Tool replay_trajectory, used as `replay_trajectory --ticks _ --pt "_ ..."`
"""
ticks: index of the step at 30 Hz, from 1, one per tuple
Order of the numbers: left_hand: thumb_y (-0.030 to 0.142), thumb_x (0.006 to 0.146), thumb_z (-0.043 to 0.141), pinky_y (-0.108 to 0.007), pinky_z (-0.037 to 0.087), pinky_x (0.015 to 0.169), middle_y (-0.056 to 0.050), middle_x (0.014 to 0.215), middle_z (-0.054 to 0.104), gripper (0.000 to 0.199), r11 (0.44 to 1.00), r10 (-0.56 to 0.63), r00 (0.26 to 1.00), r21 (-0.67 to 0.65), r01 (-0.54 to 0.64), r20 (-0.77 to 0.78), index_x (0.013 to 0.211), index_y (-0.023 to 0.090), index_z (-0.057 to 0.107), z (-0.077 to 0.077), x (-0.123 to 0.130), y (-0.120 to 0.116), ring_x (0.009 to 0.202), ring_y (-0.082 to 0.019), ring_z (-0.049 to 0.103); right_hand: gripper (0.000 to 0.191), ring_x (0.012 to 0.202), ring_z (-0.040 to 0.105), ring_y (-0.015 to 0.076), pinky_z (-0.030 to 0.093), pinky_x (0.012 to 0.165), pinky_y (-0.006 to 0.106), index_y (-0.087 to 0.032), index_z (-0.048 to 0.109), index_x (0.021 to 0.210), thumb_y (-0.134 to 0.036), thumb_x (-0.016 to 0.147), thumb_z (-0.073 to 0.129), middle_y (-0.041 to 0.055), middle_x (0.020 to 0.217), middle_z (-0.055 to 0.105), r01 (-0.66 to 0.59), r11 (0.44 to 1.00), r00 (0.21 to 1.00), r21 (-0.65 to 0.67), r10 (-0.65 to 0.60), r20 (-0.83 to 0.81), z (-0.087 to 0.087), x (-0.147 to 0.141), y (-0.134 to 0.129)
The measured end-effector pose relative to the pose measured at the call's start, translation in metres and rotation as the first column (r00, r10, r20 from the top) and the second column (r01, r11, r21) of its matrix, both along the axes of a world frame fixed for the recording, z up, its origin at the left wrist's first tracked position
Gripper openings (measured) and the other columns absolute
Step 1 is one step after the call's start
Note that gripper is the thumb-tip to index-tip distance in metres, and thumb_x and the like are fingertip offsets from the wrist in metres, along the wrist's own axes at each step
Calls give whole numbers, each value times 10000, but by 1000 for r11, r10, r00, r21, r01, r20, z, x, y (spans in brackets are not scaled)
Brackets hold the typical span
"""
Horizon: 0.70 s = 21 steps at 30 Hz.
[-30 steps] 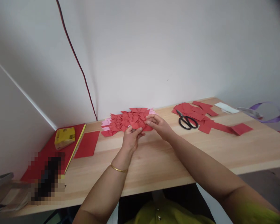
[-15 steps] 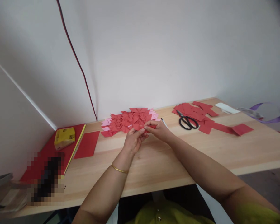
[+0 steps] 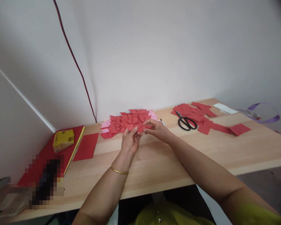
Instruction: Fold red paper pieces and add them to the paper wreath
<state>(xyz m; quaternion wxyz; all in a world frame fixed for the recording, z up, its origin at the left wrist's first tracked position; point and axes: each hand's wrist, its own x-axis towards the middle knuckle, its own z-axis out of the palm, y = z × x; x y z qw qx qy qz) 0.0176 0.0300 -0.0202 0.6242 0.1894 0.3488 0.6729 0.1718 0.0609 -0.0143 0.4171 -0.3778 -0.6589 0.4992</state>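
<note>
Right in front of the heap of folded red papers (image 3: 128, 120), we hold one small red piece (image 3: 140, 128) with both hands. Our left hand (image 3: 129, 139) is pinched on it, thumb on top. Our right hand (image 3: 158, 129) is pinched on its other side, thumb and finger closed on the paper. The scissors (image 3: 183, 117) lie to the right of the heap, on the table (image 3: 159, 168), and the pen (image 3: 162, 122) lies between.

To do this well, we should hold the piece still with the left hand and work the paper softly with the right. We should line up the edges first, then press each fold flat with a thumb. If we squeeze too hard, the thin paper may bend in the wrong spot.

Some bits are hard to see. Our fingers hide most of the piece, so we cannot tell its whole shape or how many folds it has. It looks just like the heap behind it, so their edges mix together. We cannot tell if they touch. Far to the left of the heap and nearer to us, a dark thing (image 3: 45, 181) is too blurry to name.
</note>
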Motion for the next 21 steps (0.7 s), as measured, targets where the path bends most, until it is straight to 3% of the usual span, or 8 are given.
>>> replay_trajectory --ticks 7,10,12,13,15,17,19,21 --pt "136 537 785 -255 512 613 34 522 572 290 1000 -29 1000 -7 29 8 577 137 498 5 1 -2 531 -91 579 332 624 588 115 452 668 263 -175 568 937 -377 700 683 -40 640 595 50 998 985 -37 -56 -163 4 2 4" --pt "167 545 786 -246 507 595 47 548 564 276 999 1 997 54 3 -78 623 141 523 4 1 -1 528 -86 575 295 621 586 115 454 670 265 -176 565 898 -389 713 652 -23 682 604 181 984 980 6 -180 -81 6 14 11" --pt "180 546 788 -235 501 574 58 561 552 290 996 30 991 82 -19 -131 635 147 513 2 0 0 515 -78 564 258 658 599 132 453 679 270 -177 564 907 -374 744 603 2 726 616 309 948 945 81 -315 81 6 27 17" --pt "183 543 790 -228 497 566 61 565 548 300 996 40 988 89 -27 -151 635 150 506 1 0 1 509 -74 559 244 689 606 146 451 687 276 -176 566 912 -357 750 589 22 767 628 365 921 898 138 -388 208 5 33 21" --pt "184 534 794 -220 495 558 62 578 554 312 995 48 983 91 -32 -175 648 152 506 0 0 1 504 -69 556 271 755 611 193 441 690 298 -164 568 925 -353 733 598 85 875 642 446 859 713 250 -510 481 3 44 26" --pt "189 529 798 -227 502 560 55 595 572 313 996 36 983 81 -21 -182 686 155 529 -2 0 2 504 -71 559 347 797 612 251 427 668 320 -150 560 978 -373 717 609 141 927 641 462 849 539 254 -497 680 -1 52 29" --pt "194 533 798 -243 514 567 48 598 584 311 997 14 984 71 -1 -176 715 154 549 -3 -1 2 504 -78 563 370 801 614 281 412 643 321 -144 552 1021 -333 708 611 154 891 647 453 872 482 185 -414 772 -4 57 31" --pt "194 540 799 -255 525 576 41 597 593 308 998 -13 986 60 23 -165 738 152 567 -5 -1 2 511 -84 569 350 770 615 274 399 626 306 -152 561 1011 -231 674 613 131 817 651 441 887 494 138 -368 788 -5 59 30"
